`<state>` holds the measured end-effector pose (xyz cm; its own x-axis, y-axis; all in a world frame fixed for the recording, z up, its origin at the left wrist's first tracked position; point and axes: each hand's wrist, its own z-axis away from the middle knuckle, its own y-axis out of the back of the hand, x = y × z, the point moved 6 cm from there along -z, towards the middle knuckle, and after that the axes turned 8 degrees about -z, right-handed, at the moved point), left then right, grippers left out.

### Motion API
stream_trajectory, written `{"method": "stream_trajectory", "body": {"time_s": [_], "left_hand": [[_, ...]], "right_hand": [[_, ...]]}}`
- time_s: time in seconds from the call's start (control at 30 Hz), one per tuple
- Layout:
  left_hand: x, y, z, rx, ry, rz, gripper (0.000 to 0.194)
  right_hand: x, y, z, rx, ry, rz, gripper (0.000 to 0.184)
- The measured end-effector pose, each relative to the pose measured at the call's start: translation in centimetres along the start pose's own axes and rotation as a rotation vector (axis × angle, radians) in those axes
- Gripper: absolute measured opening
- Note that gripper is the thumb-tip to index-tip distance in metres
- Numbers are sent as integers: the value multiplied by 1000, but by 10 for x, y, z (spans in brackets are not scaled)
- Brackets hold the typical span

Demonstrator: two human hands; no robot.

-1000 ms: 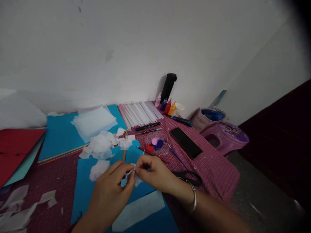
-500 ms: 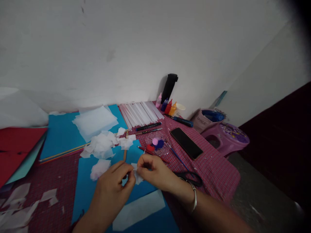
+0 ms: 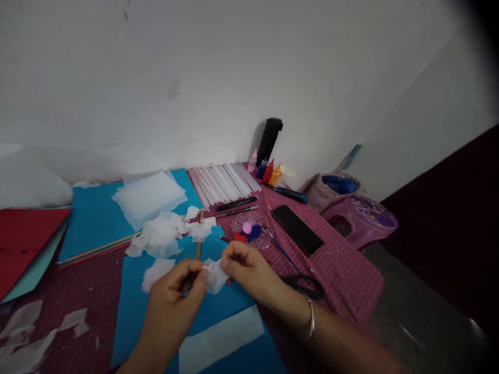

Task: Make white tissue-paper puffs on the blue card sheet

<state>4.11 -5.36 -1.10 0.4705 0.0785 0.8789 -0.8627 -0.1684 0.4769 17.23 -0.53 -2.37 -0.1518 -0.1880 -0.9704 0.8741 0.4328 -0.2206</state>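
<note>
Between my two hands is a small crumpled piece of thin white paper (image 3: 215, 276), held above a blue sheet (image 3: 230, 303). My left hand (image 3: 177, 291) pinches its left edge between thumb and finger. On the opposite edge, my right hand (image 3: 247, 270) has thumb and fingers closed on the paper. A ruffled white paper clump (image 3: 156, 272) lies just beyond my left hand. Farther back a heap of white paper pieces (image 3: 161, 234) rests beside a flat wooden stick (image 3: 198, 250). A white paper strip (image 3: 222, 337) lies in front of my hands.
To the right are black-handled scissors (image 3: 304, 284), a phone (image 3: 297, 228) and a clear paint palette (image 3: 255, 231). Behind stand small paint bottles (image 3: 268, 170) and a black bottle-like object (image 3: 270, 140). White strips (image 3: 222, 183) and stacked white sheets (image 3: 152, 196) lie near the wall.
My hands have drawn apart a little, the left one moving left, so more of the white paper shows between them. The paper looks more spread out. The view has shifted slightly.
</note>
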Motion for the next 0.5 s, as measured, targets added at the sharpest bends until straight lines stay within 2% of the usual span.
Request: {"method": "stream_trajectory", "body": {"time_s": [0.13,0.3,0.5], "left_hand": [[-8,-6,1,-51,46,69,18],[-14,-21,2,-265,101,262,27],[-17,-28,3,-321,173,364,36]], "right_hand": [[-5,1,2,23,33,-63,15],[-5,0,3,9,30,-76,18],[-4,-3,3,-36,27,-25,19]]}}
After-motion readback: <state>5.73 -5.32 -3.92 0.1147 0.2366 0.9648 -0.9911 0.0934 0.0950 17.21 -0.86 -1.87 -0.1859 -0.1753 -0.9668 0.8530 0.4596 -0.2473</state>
